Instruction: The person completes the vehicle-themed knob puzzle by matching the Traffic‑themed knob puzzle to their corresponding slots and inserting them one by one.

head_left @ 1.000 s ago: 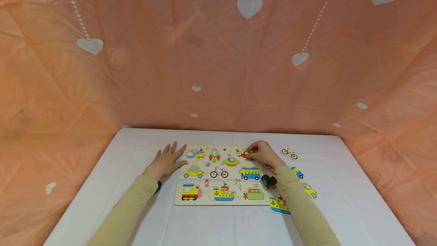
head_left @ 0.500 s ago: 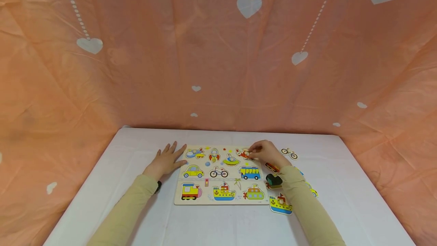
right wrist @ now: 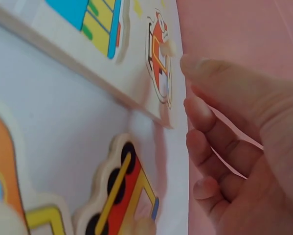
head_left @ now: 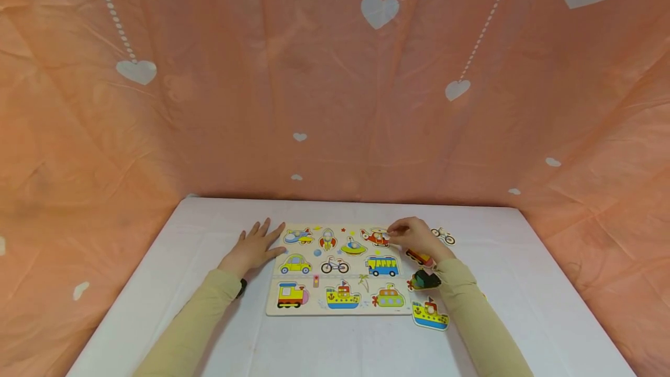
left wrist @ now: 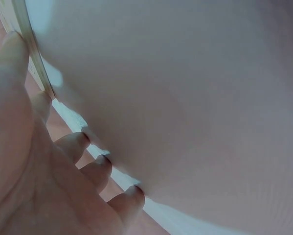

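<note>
A flat wooden peg puzzle board (head_left: pixel 314 310) with vehicle pictures lies on the table. My left hand (head_left: pixel 252 252) rests at its upper left corner, fingers spread; in the left wrist view the thumb (left wrist: pixel 11 54) touches the board's edge. My right hand (head_left: pixel 417 236) hovers by the upper right corner. Near its fingertips the red helicopter piece (head_left: pixel 373 238) lies in its recess. The right wrist view shows a small gap between the right thumb (right wrist: pixel 210 68) and the helicopter's knob (right wrist: pixel 168 48); the loosely bent fingers hold nothing. Airplane (head_left: pixel 297 237), rocket (head_left: pixel 327 239) and flying saucer (head_left: pixel 353 247) pieces show knobs.
Loose pieces lie right of the board: a bicycle (head_left: pixel 444 236), a red and yellow vehicle (head_left: pixel 419 257), a dark green piece (head_left: pixel 425 280) and a ship (head_left: pixel 430 315). The right sleeve (head_left: pixel 484 319) covers others. A pink curtain (head_left: pixel 335 103) hangs behind the table.
The right hand has let go of the helicopter's knob and drawn back slightly to the right. Its sleeve now covers the loose blue piece and car. The left hand stays put.
</note>
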`<state>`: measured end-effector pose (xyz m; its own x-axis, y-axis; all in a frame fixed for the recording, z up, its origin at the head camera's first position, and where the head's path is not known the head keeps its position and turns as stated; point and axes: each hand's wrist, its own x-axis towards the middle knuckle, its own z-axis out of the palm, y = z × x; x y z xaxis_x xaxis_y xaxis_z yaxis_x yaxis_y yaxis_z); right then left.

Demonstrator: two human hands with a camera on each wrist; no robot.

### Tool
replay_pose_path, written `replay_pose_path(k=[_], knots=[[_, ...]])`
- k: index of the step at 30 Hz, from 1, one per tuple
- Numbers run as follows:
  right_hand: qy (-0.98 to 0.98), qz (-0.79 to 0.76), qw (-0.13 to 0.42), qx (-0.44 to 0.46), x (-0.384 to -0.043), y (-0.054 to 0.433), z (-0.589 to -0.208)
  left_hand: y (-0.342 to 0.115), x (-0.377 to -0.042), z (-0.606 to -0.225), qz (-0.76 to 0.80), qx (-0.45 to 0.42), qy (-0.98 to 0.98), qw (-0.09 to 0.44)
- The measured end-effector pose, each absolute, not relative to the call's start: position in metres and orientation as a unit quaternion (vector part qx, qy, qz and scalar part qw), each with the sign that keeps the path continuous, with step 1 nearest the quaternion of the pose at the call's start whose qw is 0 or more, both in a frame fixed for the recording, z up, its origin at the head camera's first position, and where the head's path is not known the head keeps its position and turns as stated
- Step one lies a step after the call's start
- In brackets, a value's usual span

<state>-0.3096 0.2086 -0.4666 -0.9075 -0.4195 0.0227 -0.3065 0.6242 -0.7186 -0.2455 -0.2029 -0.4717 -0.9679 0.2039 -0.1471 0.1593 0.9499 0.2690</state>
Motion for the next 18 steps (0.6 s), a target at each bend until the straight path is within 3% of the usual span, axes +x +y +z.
replay_pose_path(k=[18], knots=[[0.898,-0.38,0.065,-0.212,-0.298,0.234,-0.461,-0.203,-0.244,-0.471,0.134,0.094,0.983,0.084]])
